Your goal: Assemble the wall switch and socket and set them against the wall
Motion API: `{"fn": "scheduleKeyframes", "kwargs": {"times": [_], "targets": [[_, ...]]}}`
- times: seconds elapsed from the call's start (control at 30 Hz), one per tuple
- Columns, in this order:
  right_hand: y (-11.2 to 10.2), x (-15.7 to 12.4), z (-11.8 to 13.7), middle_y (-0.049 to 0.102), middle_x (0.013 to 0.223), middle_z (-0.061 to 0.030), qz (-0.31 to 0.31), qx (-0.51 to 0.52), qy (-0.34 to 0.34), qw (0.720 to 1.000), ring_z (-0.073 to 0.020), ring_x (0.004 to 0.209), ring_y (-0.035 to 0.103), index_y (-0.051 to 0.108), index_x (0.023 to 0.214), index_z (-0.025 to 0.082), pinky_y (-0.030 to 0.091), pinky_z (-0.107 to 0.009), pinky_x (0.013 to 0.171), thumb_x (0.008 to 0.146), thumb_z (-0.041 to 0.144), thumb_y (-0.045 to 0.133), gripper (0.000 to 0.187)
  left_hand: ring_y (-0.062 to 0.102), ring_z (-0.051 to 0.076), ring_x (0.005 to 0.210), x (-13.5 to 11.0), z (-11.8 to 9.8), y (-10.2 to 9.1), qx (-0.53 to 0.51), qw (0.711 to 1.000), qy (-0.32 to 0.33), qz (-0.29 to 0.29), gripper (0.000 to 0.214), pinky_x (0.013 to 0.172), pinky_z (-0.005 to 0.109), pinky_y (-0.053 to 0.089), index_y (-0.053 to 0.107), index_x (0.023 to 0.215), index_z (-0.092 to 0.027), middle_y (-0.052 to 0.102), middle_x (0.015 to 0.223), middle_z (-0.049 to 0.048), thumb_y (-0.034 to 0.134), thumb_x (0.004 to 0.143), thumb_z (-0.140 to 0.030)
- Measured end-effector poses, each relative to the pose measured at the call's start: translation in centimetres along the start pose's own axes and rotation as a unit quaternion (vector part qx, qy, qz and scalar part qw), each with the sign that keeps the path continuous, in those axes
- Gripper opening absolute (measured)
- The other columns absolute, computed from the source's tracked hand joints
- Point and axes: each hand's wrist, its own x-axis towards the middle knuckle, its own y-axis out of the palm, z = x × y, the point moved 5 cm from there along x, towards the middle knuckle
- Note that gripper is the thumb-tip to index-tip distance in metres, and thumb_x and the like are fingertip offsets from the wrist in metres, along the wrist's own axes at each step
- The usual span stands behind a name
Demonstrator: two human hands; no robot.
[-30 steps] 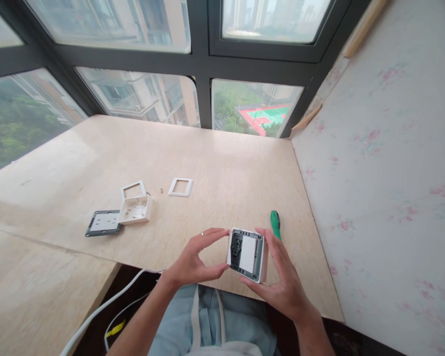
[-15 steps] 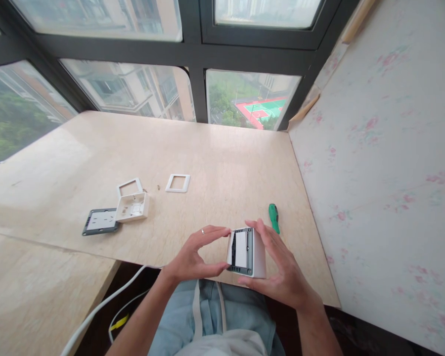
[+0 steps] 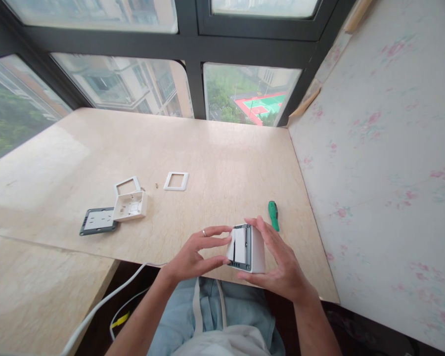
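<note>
Close to the table's front edge I hold a wall switch, with white rockers in a dark grey frame, seated on a white mounting box. My right hand grips the box, thumb along the near side and fingers over the far side. With thumb and fingertips, my left hand takes hold of the left side of the switch, at the left rocker. A narrow dark gap shows between the two rockers. Both hands are closed around the piece, and its underside is hidden.
A green-handled screwdriver lies at right. To the left are a grey-framed socket, an open white box and a white frame. Another white frame lies beside a tiny screw. A white cable hangs past the table edge.
The left rocker now sits closer to the right one, and the dark gap between them has narrowed. My left fingers have moved onto the rocker. The view has tilted slightly.
</note>
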Motion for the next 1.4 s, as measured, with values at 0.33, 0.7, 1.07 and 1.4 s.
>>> {"fn": "scheduleKeyframes", "kwargs": {"times": [0.33, 0.7, 1.07, 1.4], "targets": [[0.6, -1.5, -1.9, 0.053, 0.141, -0.0136, -0.099, 0.098, 0.020, 0.990, -0.0328, 0.129, 0.052, 0.028, 0.152, 0.025, 0.045, -0.052, 0.108, 0.067, 0.035, 0.086, 0.104, 0.034, 0.032, 0.143, -1.2, -0.8, 2.0, 0.090, 0.996, 0.011, 0.005, 0.071, 0.110, 0.047, 0.042, 0.039, 0.148, -0.029, 0.030, 0.158, 0.0155, 0.065, 0.085, -0.051], [1.7, -2.2, -2.0, 0.055, 0.138, -0.0152, -0.246, 0.303, 0.091, 0.916, -0.0342, 0.128, 0.054, 0.044, 0.143, 0.024, 0.053, -0.050, 0.099, 0.066, 0.041, 0.086, 0.089, 0.051, 0.028, 0.132, -1.0, -3.3, 4.2, 0.231, 0.967, 0.025, -0.106, 0.074, 0.093, 0.034, 0.056, 0.028, 0.152, -0.023, 0.038, 0.153, 0.0195, 0.060, 0.086, -0.016], [3.0, -3.3, -3.0, 0.056, 0.137, -0.0167, -0.294, 0.361, 0.138, 0.874, -0.0345, 0.126, 0.055, 0.048, 0.140, 0.022, 0.052, -0.051, 0.098, 0.063, 0.045, 0.088, 0.090, 0.062, 0.026, 0.120, 0.0, -5.0, 4.1, 0.344, 0.931, 0.072, -0.096, 0.080, 0.092, 0.037, 0.058, 0.029, 0.151, -0.018, 0.053, 0.143, 0.0159, 0.058, 0.077, -0.013], [3.2, -3.8, -3.9, 0.056, 0.135, -0.0142, -0.299, 0.315, 0.088, 0.896, -0.0324, 0.125, 0.055, 0.045, 0.141, 0.023, 0.049, -0.049, 0.100, 0.064, 0.045, 0.086, 0.090, 0.028, 0.035, 0.145, -1.8, -0.9, 5.3, -0.013, 0.992, -0.091, -0.081, 0.087, 0.113, 0.050, 0.037, 0.026, 0.152, -0.033, 0.018, 0.162, 0.0119, 0.074, 0.080, -0.026]]}}
